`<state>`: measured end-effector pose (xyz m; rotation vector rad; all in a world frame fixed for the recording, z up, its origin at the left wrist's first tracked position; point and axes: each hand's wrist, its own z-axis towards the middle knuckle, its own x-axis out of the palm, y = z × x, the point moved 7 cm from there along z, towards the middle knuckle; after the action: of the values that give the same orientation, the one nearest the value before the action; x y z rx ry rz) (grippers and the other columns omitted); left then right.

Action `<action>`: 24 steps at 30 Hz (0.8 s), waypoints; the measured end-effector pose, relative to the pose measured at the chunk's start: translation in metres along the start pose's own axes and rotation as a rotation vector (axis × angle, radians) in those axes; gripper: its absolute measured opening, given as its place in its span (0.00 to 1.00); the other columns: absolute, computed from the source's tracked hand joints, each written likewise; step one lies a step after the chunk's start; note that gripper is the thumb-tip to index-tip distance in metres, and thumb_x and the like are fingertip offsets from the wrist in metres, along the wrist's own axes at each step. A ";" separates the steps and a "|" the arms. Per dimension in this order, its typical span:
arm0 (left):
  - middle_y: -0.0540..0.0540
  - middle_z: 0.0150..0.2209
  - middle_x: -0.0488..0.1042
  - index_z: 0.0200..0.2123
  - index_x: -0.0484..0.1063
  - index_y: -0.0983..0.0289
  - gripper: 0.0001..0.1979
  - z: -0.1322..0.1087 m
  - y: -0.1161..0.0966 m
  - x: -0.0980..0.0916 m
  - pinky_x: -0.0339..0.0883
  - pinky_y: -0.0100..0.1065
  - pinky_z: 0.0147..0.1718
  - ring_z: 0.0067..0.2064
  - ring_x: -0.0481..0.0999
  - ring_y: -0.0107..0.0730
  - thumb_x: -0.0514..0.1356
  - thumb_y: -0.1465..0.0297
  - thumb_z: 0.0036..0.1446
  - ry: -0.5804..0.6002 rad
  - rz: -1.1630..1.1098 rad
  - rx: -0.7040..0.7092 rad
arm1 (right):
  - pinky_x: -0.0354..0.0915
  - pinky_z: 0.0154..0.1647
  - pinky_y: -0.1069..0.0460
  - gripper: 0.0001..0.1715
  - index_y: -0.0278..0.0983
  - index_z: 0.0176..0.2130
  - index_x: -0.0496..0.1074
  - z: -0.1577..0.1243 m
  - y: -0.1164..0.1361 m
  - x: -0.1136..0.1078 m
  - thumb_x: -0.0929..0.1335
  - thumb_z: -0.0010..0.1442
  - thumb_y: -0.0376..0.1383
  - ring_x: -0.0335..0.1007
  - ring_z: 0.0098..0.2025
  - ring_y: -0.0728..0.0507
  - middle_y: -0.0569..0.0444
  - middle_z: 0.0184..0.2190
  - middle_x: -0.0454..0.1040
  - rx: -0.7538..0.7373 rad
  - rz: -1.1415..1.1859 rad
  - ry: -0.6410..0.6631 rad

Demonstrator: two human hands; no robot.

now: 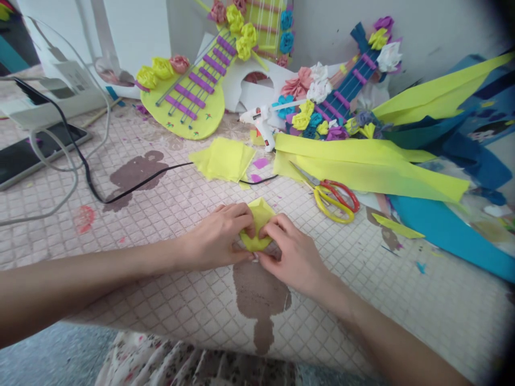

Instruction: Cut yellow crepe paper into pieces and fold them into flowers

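Between my two hands, close to the table's front, is a small piece of yellow crepe paper [260, 214], its top corner pointing away from me. My left hand [219, 233] pinches its left edge, with the fingers curled over it. On the opposite edge, the fingertips of my right hand [295, 254] are closed on the same piece. Part of the paper's lower side is hidden by my fingers. Just beyond lies a stack of yellow paper squares [223, 160]. To the right rest scissors [332, 198] with one red and one yellow handle loop, beside long yellow paper strips [370, 166].
A white glue gun [259, 123] stands behind the squares, its black cord [148, 182] crossing the table leftward. Paper instruments with paper flowers, one yellow [185, 102] and one blue [341, 102], lean at the back. A phone [40, 150] lies left; blue paper [450, 230] lies right.
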<state>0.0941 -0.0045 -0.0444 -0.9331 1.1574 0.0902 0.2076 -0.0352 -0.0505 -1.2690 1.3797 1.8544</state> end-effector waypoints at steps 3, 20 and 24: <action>0.56 0.40 0.68 0.35 0.69 0.65 0.17 0.000 -0.001 -0.001 0.64 0.41 0.43 0.42 0.68 0.38 0.68 0.64 0.42 0.014 0.004 0.007 | 0.62 0.28 0.52 0.13 0.40 0.39 0.65 -0.001 0.000 -0.002 0.68 0.53 0.39 0.66 0.33 0.48 0.53 0.41 0.65 0.017 0.006 0.049; 0.57 0.41 0.66 0.40 0.67 0.66 0.08 0.001 0.010 -0.012 0.66 0.33 0.39 0.42 0.68 0.32 0.57 0.76 0.55 -0.088 -0.102 0.071 | 0.55 0.24 0.53 0.11 0.38 0.36 0.64 0.002 0.004 0.005 0.66 0.57 0.42 0.66 0.32 0.47 0.53 0.38 0.66 0.018 -0.147 -0.051; 0.55 0.39 0.68 0.36 0.68 0.65 0.06 -0.002 -0.003 -0.016 0.64 0.35 0.43 0.43 0.68 0.32 0.54 0.78 0.57 -0.132 -0.047 0.122 | 0.57 0.25 0.52 0.11 0.38 0.37 0.64 0.002 0.003 0.005 0.67 0.57 0.42 0.66 0.34 0.46 0.53 0.38 0.66 0.028 -0.126 -0.046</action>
<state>0.0866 -0.0017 -0.0301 -0.8335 1.0073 0.0421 0.2021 -0.0348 -0.0529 -1.2609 1.2676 1.7622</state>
